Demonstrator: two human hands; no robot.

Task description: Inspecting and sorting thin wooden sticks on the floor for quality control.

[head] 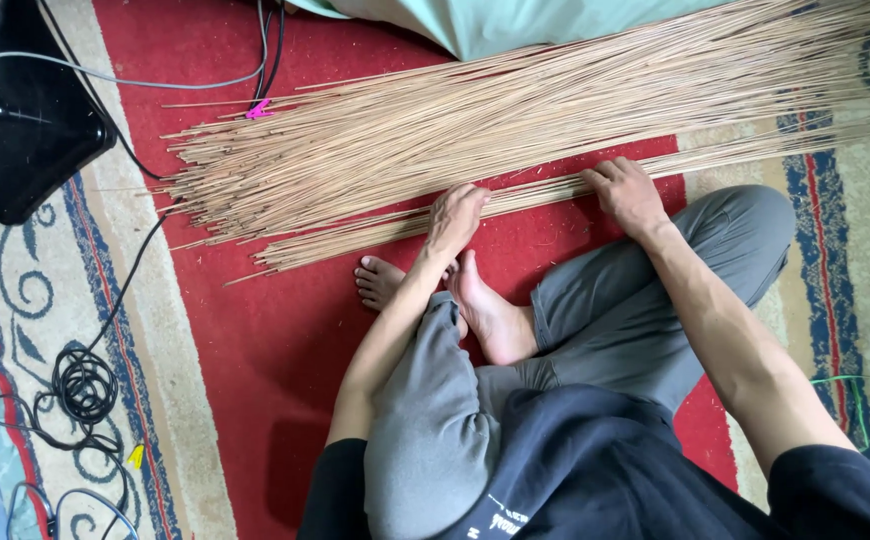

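Observation:
I sit cross-legged on a red patterned carpet (255, 330). A big pile of thin tan sticks (515, 110) lies across the carpet ahead of me. In front of it a smaller bundle of sticks (355, 235) lies apart, nearer my feet. My left hand (455, 220) rests palm down on this smaller bundle near its middle, fingers curled over the sticks. My right hand (627, 195) presses on the same bundle further right, fingers bent over it.
A black flat object (15, 120) lies at the upper left with grey and black cables (85, 385) trailing and coiled along the carpet's left border. Pale green cloth (495, 25) lies behind the pile. A pink clip (258, 108) sits on a cable.

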